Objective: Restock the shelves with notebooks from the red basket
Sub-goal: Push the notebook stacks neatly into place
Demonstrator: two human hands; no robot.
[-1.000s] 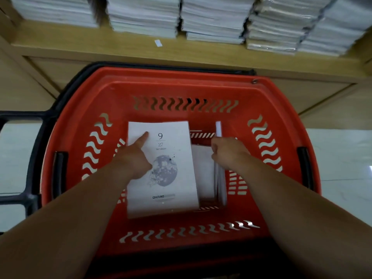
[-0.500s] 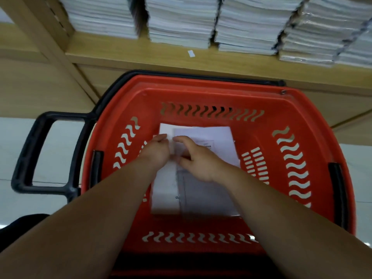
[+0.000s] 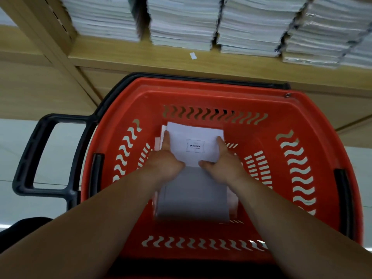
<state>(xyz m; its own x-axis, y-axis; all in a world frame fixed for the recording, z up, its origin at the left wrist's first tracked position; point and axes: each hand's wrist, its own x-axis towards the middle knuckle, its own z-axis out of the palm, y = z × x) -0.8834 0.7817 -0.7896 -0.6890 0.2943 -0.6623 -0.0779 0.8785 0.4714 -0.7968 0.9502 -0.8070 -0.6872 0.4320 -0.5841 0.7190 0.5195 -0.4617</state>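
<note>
Head-camera view, looking down into a red basket [image 3: 108, 121] parked below a wooden shelf [image 3: 120, 55].

At 9 o'clock, a black pull handle [image 3: 30, 158] sticks out from the basket.

Just left of centre, the left hand [image 3: 164, 160] lies against the 9 o'clock edge of the top notebook [image 3: 193, 135], one finger straight along it. I cannot tell whether the other fingers hook underneath.

At centre, the top notebook is white with a small printed label. It sits askew on a short pile of notebooks [image 3: 193, 196] on the basket floor. The pile's near end is blurred, and lower covers poke out at both sides.

Just right of centre, the right hand [image 3: 223, 166] grips the same notebook. Its thumb is laid across the cover and its fingers run up the 3 o'clock edge.

From 12 to 2 o'clock, tall shelved stacks [image 3: 247, 23] already crowd the shelf, and the rightmost ones lean.

Where I think this could go wrong:
- **Uneven hold:** with only the right hand clearly clamping, a lift may swing the notebook toward 9 o'clock and drop it.
- **Misaligned pile:** if the hands try to take several at once, the smooth covers could fan out and slide back into the basket.
- **Basket wall:** the far wall at 12 o'clock sits close to the notebook's leading corner and could catch it.
- **Crowded shelf:** adding to a leaning stack might tip it.
</note>
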